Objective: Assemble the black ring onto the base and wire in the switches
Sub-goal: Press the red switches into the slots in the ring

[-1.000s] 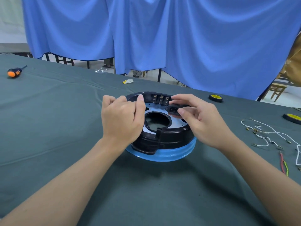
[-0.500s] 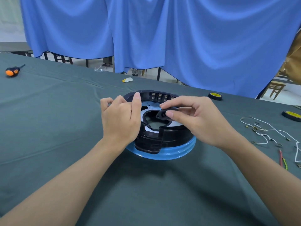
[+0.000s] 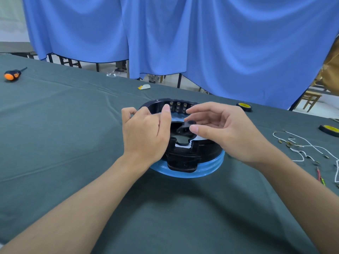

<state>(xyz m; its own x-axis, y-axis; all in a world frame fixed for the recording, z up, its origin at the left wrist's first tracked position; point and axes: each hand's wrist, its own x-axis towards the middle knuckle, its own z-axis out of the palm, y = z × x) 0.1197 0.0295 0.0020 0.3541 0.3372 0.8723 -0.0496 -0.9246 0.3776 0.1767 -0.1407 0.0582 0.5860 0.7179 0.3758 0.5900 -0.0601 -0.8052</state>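
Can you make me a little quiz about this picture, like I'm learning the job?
1. True or false: the screwdriver lies right beside the black ring.
2. Which hand pinches the small black part in its fingers? A) left hand B) right hand C) neither
3. Fill the gap: the black ring sits on a ___ base.

Key: 1 false, it lies far off to the left; 2 B; 3 blue.
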